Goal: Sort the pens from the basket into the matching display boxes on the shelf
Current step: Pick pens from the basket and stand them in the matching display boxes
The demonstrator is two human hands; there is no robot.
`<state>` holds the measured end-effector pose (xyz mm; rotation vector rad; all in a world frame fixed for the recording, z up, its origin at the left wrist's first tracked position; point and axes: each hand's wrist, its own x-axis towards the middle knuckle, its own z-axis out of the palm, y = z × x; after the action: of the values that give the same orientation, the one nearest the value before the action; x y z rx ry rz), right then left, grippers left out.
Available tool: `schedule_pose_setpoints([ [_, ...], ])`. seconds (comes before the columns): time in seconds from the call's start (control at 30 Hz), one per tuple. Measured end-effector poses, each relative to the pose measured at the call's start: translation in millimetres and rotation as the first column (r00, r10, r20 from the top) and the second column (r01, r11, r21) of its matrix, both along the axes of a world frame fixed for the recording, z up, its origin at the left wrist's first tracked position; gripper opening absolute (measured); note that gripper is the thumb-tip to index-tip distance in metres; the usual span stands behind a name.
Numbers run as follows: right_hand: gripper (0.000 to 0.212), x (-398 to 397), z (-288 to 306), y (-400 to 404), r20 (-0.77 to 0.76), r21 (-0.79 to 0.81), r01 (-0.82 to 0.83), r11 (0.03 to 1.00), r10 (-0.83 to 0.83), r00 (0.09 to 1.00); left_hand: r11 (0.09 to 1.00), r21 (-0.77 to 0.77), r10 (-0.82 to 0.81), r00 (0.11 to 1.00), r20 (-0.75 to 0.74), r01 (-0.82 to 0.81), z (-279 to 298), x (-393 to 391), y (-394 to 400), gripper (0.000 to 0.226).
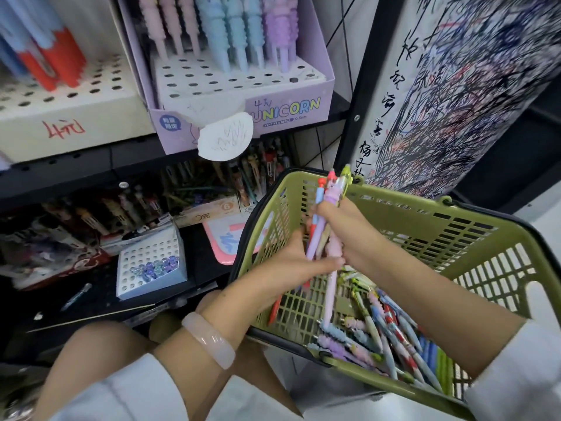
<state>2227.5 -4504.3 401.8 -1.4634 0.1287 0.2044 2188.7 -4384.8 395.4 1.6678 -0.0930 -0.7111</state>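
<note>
- We see a black metal shelf [91, 165] filling the left and far side of the view, with a lower level in shadow beneath it.
- On the upper level stands a lilac display box [243, 86] printed UNICORN, its perforated insert holding pink, blue and purple ridged pens [230, 31] upright at the far rows; the near holes are unfilled.
- A scribbled white paper tag [226, 136] hangs off the front of that box.
- To its left sits a cream display box [60, 117] with red handwriting on the front and red-and-blue pens in it.
- On the lower level we make out a small white perforated box [151, 262] with a few blue-capped pieces lying in it, a pink-edged board [223, 238], and crowded boxes of assorted pens behind, too dark to sort out.
- At right a white post [455, 95] is thick with ink scribbles.
- The olive green basket [455, 238] sits near and right, tilted; a heap of loose pens [388, 332] lies in its near corner.
- The right hand [349, 232] has its grip curled round a bunch of pens [326, 214], tips pointing up over the basket's far rim.
- The left hand [299, 262], a pale bangle [209, 338] on its wrist, pinches the lower part of that same bunch.
</note>
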Motion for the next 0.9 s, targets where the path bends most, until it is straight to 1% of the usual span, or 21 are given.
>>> schedule_pose_setpoints([
  [0.03,0.014,-2,6,6,0.015,0.001,0.016,1.000,-0.016,1.000,0.999,-0.019,0.028,0.999,0.015,-0.028,2,0,-1,0.069],
  [0.1,0.012,-5,16,15,0.056,-0.048,0.065,0.997,-0.062,0.996,0.996,-0.040,0.079,0.995,0.053,-0.077,6,2,-1,0.074],
  [0.17,0.009,-6,24,22,0.093,-0.055,0.093,0.994,-0.088,0.992,0.992,-0.036,0.127,0.987,0.096,-0.124,11,2,0,0.071],
  [0.3,0.011,-11,37,34,0.133,-0.078,0.070,0.995,-0.059,0.989,0.960,-0.163,0.246,0.962,0.118,-0.226,18,-4,2,0.063],
  [0.37,0.012,-14,43,37,0.157,-0.078,0.046,0.996,-0.033,0.987,0.958,-0.159,0.261,0.953,0.156,-0.237,22,-7,3,0.057],
  [0.47,0.008,-20,55,36,0.150,-0.051,0.013,0.999,-0.006,0.989,0.965,-0.174,0.229,0.952,0.205,-0.195,28,-9,10,0.047],
  [0.57,0.005,-26,71,38,0.141,-0.023,-0.077,0.997,0.080,0.987,0.959,-0.220,0.231,0.941,0.245,-0.178,39,-10,23,0.040],
  [0.63,0.007,-29,84,43,0.188,-0.038,-0.152,0.988,0.156,0.970,0.949,-0.257,0.251,0.931,0.265,-0.183,48,-10,32,0.036],
  [0.73,0.007,-31,101,55,0.274,-0.064,-0.228,0.972,0.237,0.932,0.930,-0.299,0.304,0.907,0.290,-0.216,62,-13,45,0.024],
  [0.77,0.009,-31,106,60,0.301,-0.079,-0.259,0.963,0.271,0.914,0.924,-0.310,0.319,0.899,0.300,-0.225,67,-14,51,0.019],
  [0.8,0.018,-31,112,65,0.323,-0.090,-0.297,0.951,0.310,0.894,0.920,-0.317,0.332,0.890,0.312,-0.232,72,-16,57,0.015],
  [0.83,0.032,-30,117,69,0.335,-0.085,-0.337,0.938,0.345,0.877,0.916,-0.322,0.344,0.882,0.321,-0.240,78,-17,63,0.011],
  [0.87,0.044,-28,122,74,0.334,-0.054,-0.371,0.927,0.367,0.868,0.911,-0.326,0.360,0.873,0.328,-0.253,83,-18,69,0.009],
  [0.9,0.051,-27,127,79,0.328,0.002,-0.401,0.916,0.378,0.866,0.906,-0.329,0.375,0.863,0.338,-0.265,88,-19,76,0.008],
])
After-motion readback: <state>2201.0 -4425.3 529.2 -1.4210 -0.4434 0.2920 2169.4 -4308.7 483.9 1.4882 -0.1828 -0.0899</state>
